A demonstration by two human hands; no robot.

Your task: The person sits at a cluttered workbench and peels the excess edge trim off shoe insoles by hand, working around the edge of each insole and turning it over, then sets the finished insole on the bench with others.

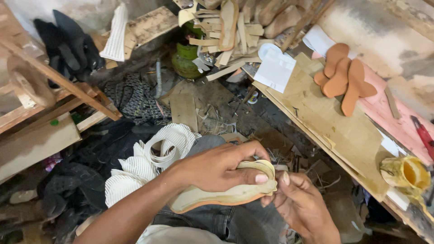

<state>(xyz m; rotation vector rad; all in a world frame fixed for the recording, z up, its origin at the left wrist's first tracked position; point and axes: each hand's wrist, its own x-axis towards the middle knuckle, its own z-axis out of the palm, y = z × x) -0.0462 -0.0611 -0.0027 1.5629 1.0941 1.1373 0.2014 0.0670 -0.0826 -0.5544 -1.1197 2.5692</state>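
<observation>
My left hand [217,166] lies over a pale, tan-edged shoe insole [226,195] and presses its curved heel end with the thumb. My right hand [300,205] grips the same insole from below at that heel end, fingers curled under it. A thin cream strip runs around the heel edge between both thumbs. The insole rests over my lap in dark jeans [226,221].
White mesh fabric [144,162] lies just left of my hands. A workbench [334,131] at right carries several brown insoles [343,79], white paper [275,68], a yellow glue pot [409,174] and a red tool [422,133]. Wood strips and scraps pile up ahead; dark shoes [68,45] at left.
</observation>
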